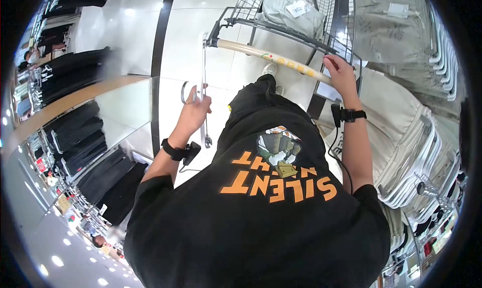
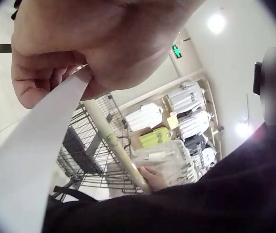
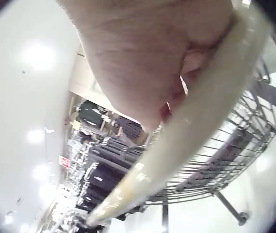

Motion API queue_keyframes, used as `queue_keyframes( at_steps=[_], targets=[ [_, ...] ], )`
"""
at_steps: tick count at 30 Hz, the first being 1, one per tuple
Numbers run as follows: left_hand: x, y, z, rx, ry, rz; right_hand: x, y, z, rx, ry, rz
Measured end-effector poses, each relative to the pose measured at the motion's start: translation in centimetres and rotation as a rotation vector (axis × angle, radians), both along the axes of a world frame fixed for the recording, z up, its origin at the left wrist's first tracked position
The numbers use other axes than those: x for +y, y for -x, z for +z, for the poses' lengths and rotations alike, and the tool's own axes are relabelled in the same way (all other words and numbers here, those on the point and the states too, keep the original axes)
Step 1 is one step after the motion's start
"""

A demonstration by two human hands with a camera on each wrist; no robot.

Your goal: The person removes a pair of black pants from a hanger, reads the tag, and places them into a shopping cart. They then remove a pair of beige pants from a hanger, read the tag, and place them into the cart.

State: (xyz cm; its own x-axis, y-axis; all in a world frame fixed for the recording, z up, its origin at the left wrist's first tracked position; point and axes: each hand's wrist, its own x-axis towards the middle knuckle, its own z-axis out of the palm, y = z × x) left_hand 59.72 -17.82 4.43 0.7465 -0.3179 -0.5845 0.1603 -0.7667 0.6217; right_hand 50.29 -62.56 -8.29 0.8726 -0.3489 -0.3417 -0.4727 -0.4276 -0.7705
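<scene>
My left hand (image 1: 197, 109) grips a slim white hanger (image 1: 204, 67) near its middle, left of the cart handle. A curved metal hook (image 1: 184, 93) sticks out beside the fingers, and a clip (image 1: 207, 141) sits at the hanger's lower end. Close up in the left wrist view, the hanger (image 2: 36, 141) is a flat white bar running out from under curled fingers. My right hand (image 1: 342, 74) holds the right end of the shopping cart's cream handle (image 1: 273, 57); in the right wrist view its fingers bend around the handle (image 3: 176, 141).
Inside the wire cart (image 1: 241, 14) lies a grey-beige garment (image 1: 291, 14) with a white tag. Beige trousers (image 1: 391, 112) on white hangers crowd the right side. At left, dark clothes (image 1: 75, 137) hang by a wood-edged display (image 1: 90, 92). Pale floor tiles (image 1: 193, 17) stretch ahead.
</scene>
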Motion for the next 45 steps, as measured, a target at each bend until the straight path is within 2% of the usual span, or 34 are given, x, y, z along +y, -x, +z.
queue_keyframes(
  at_steps=[1, 2, 4, 7, 8, 11, 14, 16, 19, 24, 26, 28, 30, 31, 32, 33, 34, 35, 36, 38, 40, 42, 43, 44, 45],
  targets=[
    [-0.1, 1.1, 0.7, 0.207, -0.028, 0.259, -0.3, 0.2, -0.3, 0.123, 0.126, 0.032],
    [-0.2, 2.0, 0.6, 0.209, -0.042, 0.252, -0.4, 0.0, -0.9, 0.127, 0.113, 0.025],
    [0.9, 3.7, -0.4, 0.264, -0.064, 0.278, 0.0, -0.3, -2.0, -0.036, 0.023, -0.021],
    [1.4, 4.9, -5.8, 0.264, -0.091, 0.145, 0.3, -0.2, -1.8, -0.055, 0.041, -0.041],
    [0.8, 4.2, -7.3, 0.260, -0.146, 0.060, 0.2, -0.1, -2.2, -0.057, 0.003, -0.076],
    [-1.7, 1.2, -11.6, 0.227, -0.073, -0.023, 0.1, -0.2, -1.6, -0.062, 0.022, -0.053],
    [-4.7, -2.7, -13.1, 0.281, -0.065, -0.022, 0.4, -0.2, -1.6, -0.066, 0.023, -0.077],
    [-5.7, -5.0, -14.2, 0.281, 0.015, 0.072, 0.4, -0.2, -1.7, -0.063, 0.023, -0.091],
    [-6.2, -8.3, -15.9, 0.290, -0.037, 0.079, 0.5, -0.3, -1.5, -0.099, 0.148, -0.024],
    [-5.8, -9.4, -17.5, 0.317, -0.094, 0.059, 0.5, -0.1, -1.2, -0.074, 0.169, -0.040],
    [-5.5, -9.2, -18.0, 0.292, -0.048, 0.156, 0.6, -0.1, -1.1, -0.050, 0.149, -0.059],
    [-5.4, -9.1, -18.3, 0.290, -0.023, 0.159, 0.6, -0.1, -0.8, -0.046, 0.172, -0.067],
    [-6.0, -8.2, -17.2, 0.152, -0.082, 0.138, 0.7, 0.2, -0.4, -0.113, 0.162, -0.056],
    [-6.2, -7.9, -16.4, 0.088, -0.159, 0.059, 0.7, 0.3, -0.6, -0.168, 0.149, -0.059],
    [-4.8, -8.4, -18.2, -0.011, -0.170, -0.035, 0.7, 0.5, -0.2, -0.168, 0.162, -0.068],
    [-4.1, -8.3, -18.8, -0.189, -0.162, -0.077, 0.8, 1.0, 0.5, -0.253, 0.019, -0.138],
    [-3.6, -7.5, -18.7, -0.365, -0.147, -0.119, 0.7, 1.8, 1.1, -0.337, -0.120, -0.210],
    [-3.9, -6.9, -16.7, -0.361, -0.180, -0.166, 0.5, 2.7, 0.6, -0.404, -0.225, -0.315],
    [-4.8, -6.5, -13.5, -0.360, -0.211, -0.212, 0.3, 4.4, 1.9, -0.431, -0.228, -0.367],
    [-6.3, -5.3, -8.0, -0.298, -0.324, -0.307, -0.3, 8.3, 2.8, -0.461, -0.273, -0.453],
    [-7.4, -5.3, -4.9, -0.164, -0.335, -0.359, -1.2, 12.6, 3.3, -0.381, -0.282, -0.492],
    [-9.2, -5.6, -3.2, -0.010, 0.056, -0.241, -1.6, 16.8, 3.0, -0.303, -0.299, -0.537],
    [-10.8, -5.5, -2.6, -0.014, 0.186, -0.209, -1.7, 18.8, 2.3, -0.322, -0.329, -0.624],
    [-11.9, -6.1, -3.3, -0.065, 0.311, -0.216, -1.6, 20.4, 2.4, -0.342, -0.361, -0.711],
    [-13.6, -6.3, -3.6, -0.223, 0.323, -0.266, -1.4, 21.6, 3.5, -0.317, -0.357, -0.763]
  ],
)
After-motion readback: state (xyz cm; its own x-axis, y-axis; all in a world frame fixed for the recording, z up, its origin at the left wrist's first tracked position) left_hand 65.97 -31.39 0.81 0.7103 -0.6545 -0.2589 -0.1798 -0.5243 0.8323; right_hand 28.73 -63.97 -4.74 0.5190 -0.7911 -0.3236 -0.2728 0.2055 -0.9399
